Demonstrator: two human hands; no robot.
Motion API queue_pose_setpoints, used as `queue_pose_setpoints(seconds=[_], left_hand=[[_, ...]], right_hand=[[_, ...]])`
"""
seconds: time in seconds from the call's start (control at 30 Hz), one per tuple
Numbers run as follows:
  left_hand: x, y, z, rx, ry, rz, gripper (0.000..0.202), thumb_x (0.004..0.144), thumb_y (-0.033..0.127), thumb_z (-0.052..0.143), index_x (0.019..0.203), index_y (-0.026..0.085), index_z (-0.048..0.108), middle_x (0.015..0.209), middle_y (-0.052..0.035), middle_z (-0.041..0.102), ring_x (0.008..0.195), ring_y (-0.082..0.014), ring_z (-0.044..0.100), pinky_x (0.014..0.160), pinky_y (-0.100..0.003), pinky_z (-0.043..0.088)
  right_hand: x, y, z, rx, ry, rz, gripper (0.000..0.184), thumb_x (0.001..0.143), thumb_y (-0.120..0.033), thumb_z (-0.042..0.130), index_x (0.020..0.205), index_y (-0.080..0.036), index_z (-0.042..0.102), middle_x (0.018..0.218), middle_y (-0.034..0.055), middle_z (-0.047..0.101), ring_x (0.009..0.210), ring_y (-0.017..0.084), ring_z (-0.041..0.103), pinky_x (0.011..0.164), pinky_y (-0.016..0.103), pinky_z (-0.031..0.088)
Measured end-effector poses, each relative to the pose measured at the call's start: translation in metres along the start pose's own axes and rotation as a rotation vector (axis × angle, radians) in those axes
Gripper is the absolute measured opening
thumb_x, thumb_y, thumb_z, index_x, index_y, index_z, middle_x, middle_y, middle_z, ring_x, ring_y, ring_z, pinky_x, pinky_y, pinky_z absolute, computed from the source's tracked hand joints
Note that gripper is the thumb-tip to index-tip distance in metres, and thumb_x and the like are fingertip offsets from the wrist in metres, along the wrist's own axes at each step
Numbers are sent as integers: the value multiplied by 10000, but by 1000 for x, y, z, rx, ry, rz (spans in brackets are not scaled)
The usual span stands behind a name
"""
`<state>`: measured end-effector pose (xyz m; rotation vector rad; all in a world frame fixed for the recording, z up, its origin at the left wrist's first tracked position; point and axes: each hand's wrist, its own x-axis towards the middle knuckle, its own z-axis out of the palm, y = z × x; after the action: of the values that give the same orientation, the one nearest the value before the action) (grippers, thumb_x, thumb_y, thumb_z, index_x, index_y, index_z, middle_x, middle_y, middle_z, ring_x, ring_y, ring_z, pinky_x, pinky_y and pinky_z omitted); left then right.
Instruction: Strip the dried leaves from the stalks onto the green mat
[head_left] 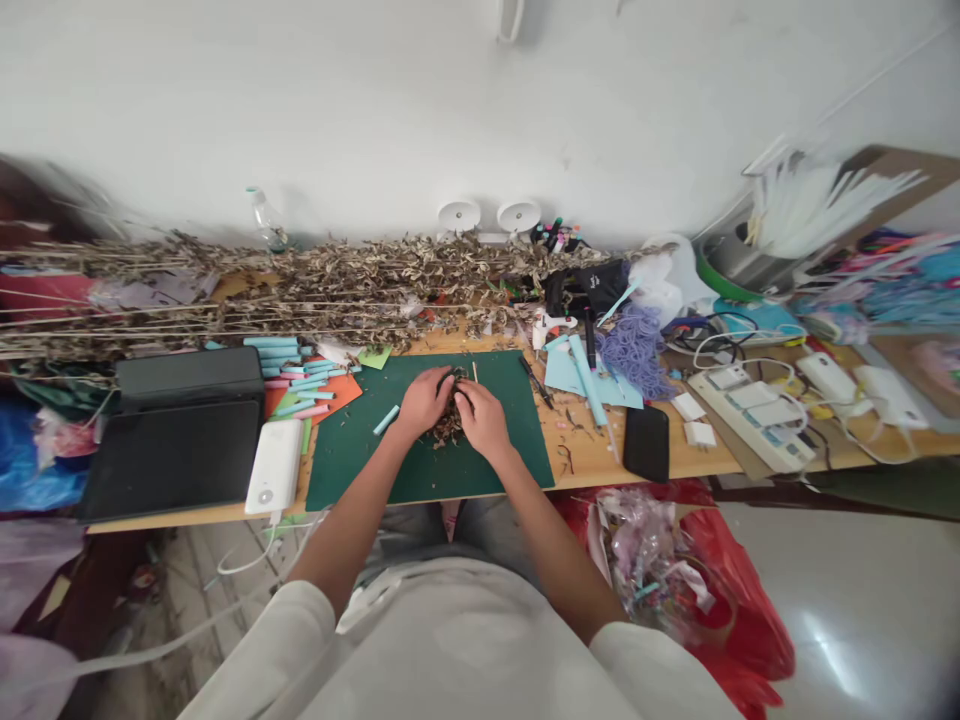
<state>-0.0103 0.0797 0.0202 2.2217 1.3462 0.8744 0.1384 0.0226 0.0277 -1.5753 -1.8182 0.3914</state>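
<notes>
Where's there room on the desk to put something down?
The green mat has mostly bare patches: left front, between the white device and left forearm; right, beside the right forearm. Dried stems crowd the back; purple yarn and a power strip crowd the right side.

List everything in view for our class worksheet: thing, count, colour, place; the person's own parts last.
Desk: one, light wood, across middle
Mat: one, green, desk centre
Leaf pile: one, brown, on mat
Dried stalks: many, brown, desk rear
Bottle: one, clear, rear left
Case: one, black, left
Power bank: one, white, left of mat
Paper rolls: many, blue and pink, mostly left
Yarn: one bundle, purple, right of mat
Phone-like device: one, black, right front
Power strip: one, white, right
Bucket: one, grey, far right rear
Discs: two, white, rear centre
Bag: one, red, lower right
Other clutter: uncountable, mixed, both sides
Sleeves: two, white, lower edge
Left hand: one, bare, at pile's left
Right hand: one, bare, at pile's right
</notes>
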Motion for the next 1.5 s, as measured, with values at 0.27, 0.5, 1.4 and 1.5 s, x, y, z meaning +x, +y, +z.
queue_pose_setpoints(seconds=[0.27,0.5,1.4,1.5], left_hand=[[-42,26,-15,38,80,9,402,926,368,458,1276,182,520,1251,-118,586,1214,-251,507,1051,-441,411],[-66,45,-4,216,-55,35,731,784,533,614,1400,206,398,1477,-154,345,1391,-377,249,1121,-569,254],[-60,39,11,234,0,-39,852,788,475,624,1476,170,226,1481,-192,312,1394,-380,244,1113,-575,241],[-61,46,6,264,39,-55,955,714,572,671,1477,188,243,1497,-191,285,1408,-406,193,1122,-595,199]], right_hand=[[78,24,-11,-285,-157,79,435,966,-421,353,1260,-209,595,1393,122,480,1316,277,397,1095,404,307],[131,30,10,-420,-283,95,435,960,-384,366,1311,-210,556,1428,133,433,1272,332,411,1012,449,377],[97,20,-31,147,-380,-57,260,880,-255,523,1031,-155,709,980,75,729,794,146,660,771,262,492],[54,24,-56,2,-155,36,345,947,-288,390,956,-147,705,961,86,720,844,152,648,776,253,461]])
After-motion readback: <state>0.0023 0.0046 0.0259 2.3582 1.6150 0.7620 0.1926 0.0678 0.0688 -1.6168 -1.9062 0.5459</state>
